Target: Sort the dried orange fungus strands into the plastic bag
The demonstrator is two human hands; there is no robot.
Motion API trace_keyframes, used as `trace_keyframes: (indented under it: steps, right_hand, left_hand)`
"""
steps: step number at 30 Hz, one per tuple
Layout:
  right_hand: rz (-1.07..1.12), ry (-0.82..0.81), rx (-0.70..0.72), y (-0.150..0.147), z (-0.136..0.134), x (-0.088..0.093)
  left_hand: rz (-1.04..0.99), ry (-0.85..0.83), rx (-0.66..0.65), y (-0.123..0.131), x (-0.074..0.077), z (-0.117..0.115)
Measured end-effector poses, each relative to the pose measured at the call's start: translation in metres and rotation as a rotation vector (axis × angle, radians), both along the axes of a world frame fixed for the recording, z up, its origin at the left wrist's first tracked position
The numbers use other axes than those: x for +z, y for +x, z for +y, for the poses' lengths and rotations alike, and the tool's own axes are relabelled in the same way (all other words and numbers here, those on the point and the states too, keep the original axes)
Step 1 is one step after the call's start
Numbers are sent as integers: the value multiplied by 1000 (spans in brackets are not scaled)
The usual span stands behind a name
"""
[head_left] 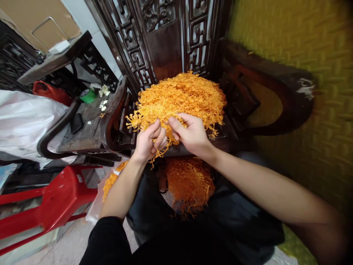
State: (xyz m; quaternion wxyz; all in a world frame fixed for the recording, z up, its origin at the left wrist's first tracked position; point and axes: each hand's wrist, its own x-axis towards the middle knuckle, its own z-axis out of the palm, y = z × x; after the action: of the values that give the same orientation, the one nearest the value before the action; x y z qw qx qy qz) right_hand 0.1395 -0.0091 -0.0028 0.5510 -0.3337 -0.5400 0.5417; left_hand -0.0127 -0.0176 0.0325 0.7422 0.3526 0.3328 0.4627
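- Fingers, head view: your left hand [151, 141] is curled around some orange strands [162, 151]; your right hand [193, 133] is bent in close, can't tell if it's gripping any.
- Your orange pile [183, 95] sits on the wooden chair [168, 55], reaching its front edge.
- Looks tangled imo, so a hard tug could snap strands or drag clumps off that edge.

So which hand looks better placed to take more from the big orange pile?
Probably the right hand: both are at the near side of the orange pile, but the left hand is curled, with orange strands hanging below, so it seems busier.
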Motion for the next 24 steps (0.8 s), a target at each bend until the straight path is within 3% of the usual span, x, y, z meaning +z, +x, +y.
trace_keyframes:
  steps: [6, 13, 19, 24]
  right_hand:
    - [-90, 166, -99, 0, -2, -4]
    - [128, -18, -270, 32, 22, -14]
    - [98, 24, 48, 45, 15, -15]
    - [55, 32, 197, 48, 6, -17]
  left_hand:
    - [0, -53, 153, 0, 8, 6]
    - [-180, 100, 556, -56, 20, 36]
    - [-130, 29, 404, -44, 16, 24]
    - [-109, -27, 346, -34, 11, 26]
